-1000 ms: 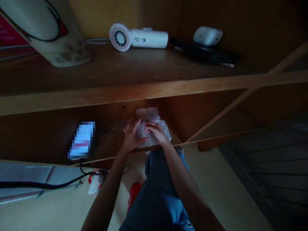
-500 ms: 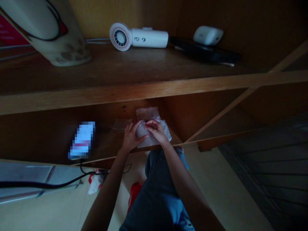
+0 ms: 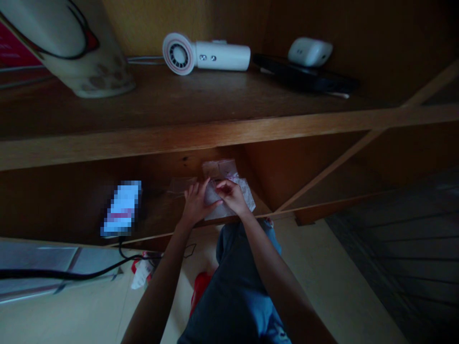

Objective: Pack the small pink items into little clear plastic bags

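Observation:
On the lower shelf, a clear plastic bag [image 3: 214, 206] lies under both hands. My left hand [image 3: 196, 203] rests along its left side, fingers spread and thumb stretched over it. My right hand [image 3: 231, 195] is closed in a pinch at the upper part of the bag; what sits between the fingertips is too small to make out. A crinkled clear bag [image 3: 247, 195] shows just right of that hand. Behind the hands lies a small pile of clear packets [image 3: 220, 168]. Another flat clear packet [image 3: 181, 185] is left of my left hand.
A lit, blurred phone [image 3: 122, 209] lies to the left, near a black cable [image 3: 71, 274]. Above, the upper shelf edge [image 3: 201, 135] juts out, bearing a white handheld fan [image 3: 222, 56], a cup [image 3: 103, 76], a white case [image 3: 310, 51] and a dark flat object [image 3: 322, 81].
My right hand's fingers have curled slightly in their pinch over the bag. My left hand has barely shifted. The shelf items stay in place.

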Motion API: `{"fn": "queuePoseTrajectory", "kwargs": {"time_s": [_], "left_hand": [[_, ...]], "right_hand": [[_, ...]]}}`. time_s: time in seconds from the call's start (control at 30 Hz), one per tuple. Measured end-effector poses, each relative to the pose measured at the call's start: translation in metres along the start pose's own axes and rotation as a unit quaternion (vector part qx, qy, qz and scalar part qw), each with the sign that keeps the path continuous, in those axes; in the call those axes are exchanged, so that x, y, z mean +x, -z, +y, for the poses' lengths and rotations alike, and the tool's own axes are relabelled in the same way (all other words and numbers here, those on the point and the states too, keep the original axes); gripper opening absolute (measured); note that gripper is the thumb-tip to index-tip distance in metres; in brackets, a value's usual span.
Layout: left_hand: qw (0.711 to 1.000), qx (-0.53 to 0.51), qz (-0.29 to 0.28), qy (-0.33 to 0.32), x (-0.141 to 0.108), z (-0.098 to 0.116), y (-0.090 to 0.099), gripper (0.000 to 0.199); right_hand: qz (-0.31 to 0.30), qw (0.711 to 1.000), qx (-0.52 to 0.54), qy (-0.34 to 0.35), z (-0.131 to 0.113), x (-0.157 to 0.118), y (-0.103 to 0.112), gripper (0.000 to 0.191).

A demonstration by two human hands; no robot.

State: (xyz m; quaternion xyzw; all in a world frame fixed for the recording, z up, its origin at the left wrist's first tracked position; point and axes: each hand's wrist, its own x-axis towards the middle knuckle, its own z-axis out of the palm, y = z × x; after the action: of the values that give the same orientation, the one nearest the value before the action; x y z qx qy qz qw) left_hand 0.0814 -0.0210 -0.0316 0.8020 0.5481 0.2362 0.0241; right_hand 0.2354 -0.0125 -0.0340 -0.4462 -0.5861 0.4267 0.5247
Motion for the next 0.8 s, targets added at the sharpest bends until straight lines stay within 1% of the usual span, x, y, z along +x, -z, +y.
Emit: {"fn": "queuePoseTrajectory", "kwargs": {"time_s": [0.1, 0.17, 0.33, 0.5, 0.63, 0.8], "left_hand": [[1.000, 0.003, -0.005, -0.008, 0.0000, -0.0005, -0.0009, 0.078], [1.000, 0.000, -0.005, -0.012, 0.0001, -0.0017, -0.0022, 0.078], [1.000, 0.000, -0.003, -0.020, 0.0003, -0.0041, -0.0048, 0.078], [1.000, -0.013, -0.012, -0.016, 0.0012, -0.0027, -0.0016, 0.074], [0.999, -0.029, -0.013, -0.013, 0.0017, -0.0014, 0.0007, 0.072], [0.999, -0.045, -0.011, -0.008, 0.0015, -0.0017, 0.0008, 0.072]], "right_hand": [[0.002, 0.999, -0.047, 0.004, -0.0015, -0.0021, -0.0001, 0.009], [-0.005, 0.998, -0.059, 0.009, -0.0031, -0.0033, -0.0006, 0.011], [-0.020, 0.999, -0.046, 0.019, -0.0059, -0.0036, -0.0026, 0.011], [-0.022, 0.999, -0.038, 0.012, -0.0051, -0.0027, -0.0018, 0.009], [-0.039, 0.999, -0.037, 0.008, -0.0025, -0.0021, 0.0000, 0.011], [-0.035, 0.999, -0.013, 0.005, 0.0010, -0.0011, 0.0012, 0.010]]}}
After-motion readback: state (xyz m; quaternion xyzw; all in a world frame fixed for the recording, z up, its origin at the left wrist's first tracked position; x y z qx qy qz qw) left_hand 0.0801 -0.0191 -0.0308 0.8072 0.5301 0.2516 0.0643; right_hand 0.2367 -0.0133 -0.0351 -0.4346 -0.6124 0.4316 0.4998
